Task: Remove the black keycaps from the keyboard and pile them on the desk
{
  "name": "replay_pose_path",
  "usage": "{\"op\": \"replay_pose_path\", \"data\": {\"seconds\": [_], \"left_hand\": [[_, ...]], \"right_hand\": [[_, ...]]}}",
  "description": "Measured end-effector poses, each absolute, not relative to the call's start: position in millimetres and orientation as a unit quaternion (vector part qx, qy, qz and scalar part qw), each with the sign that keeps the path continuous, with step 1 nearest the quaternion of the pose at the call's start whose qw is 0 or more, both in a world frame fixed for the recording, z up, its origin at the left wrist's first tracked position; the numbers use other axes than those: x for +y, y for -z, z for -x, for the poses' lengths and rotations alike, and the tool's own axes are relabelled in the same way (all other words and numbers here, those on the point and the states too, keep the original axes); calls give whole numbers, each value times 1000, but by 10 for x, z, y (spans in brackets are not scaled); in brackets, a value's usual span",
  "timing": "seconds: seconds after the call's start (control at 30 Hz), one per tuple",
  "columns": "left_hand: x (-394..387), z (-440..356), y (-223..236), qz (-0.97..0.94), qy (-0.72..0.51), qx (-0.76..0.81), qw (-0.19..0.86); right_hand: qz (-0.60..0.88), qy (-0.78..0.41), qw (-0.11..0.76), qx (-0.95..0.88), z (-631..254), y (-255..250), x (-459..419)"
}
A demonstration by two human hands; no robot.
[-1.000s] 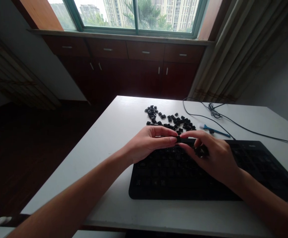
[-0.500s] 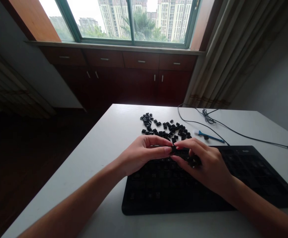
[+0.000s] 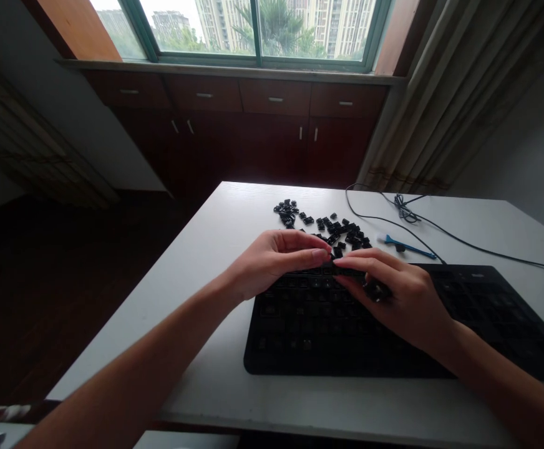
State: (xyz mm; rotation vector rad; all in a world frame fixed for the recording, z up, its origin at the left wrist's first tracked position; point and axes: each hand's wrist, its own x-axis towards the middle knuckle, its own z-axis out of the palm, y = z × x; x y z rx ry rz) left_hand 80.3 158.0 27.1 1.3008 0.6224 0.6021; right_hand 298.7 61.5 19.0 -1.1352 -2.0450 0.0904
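Note:
A black keyboard point(image 3: 347, 358) with its keycaps off in places lies on the table below both hands. My left hand point(image 3: 281, 259) is above its upper edge, thumb and forefinger pinched on a small black keycap that is mostly hidden. Close by on the right is my right hand point(image 3: 400, 287), its thumb and forefinger slightly apart near my left fingertips. Its curled fingers hold several dark keycaps point(image 3: 377, 290) against the palm. Behind the hands, loose black keycaps point(image 3: 347, 231) are scattered on the tabletop.
A blue brush point(image 3: 410, 247) with pale bristles lies behind the keyboard, a loose keycap beside it. The keyboard's black cable point(image 3: 407, 212) loops over the back right of the white table point(image 3: 197, 249). Cabinets point(image 3: 272, 143) stand under the window.
The two hands were meeting at one keycap; now my left fingertips have drawn slightly up and left, away from the right ones. The view dipped and came back.

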Motion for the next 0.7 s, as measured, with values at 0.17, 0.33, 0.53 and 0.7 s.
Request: {"op": "replay_pose_path", "data": {"seconds": [0.17,0.33,0.53,0.7], "left_hand": [[1707,-739,-235,-563,-374,309,669],[1742,-760,-127,-583,-376,322,644],[1850,-703,-74,-603,-411,329,599],[1976,-628,3,-608,-443,355,555]], "right_hand": [[417,-102,306,-850,-2991,-148,595],[420,-120,264,-860,-2971,-157,575],[418,-109,269,-861,-2948,-138,565],[419,-110,270,-860,-2952,-118,554]]}}
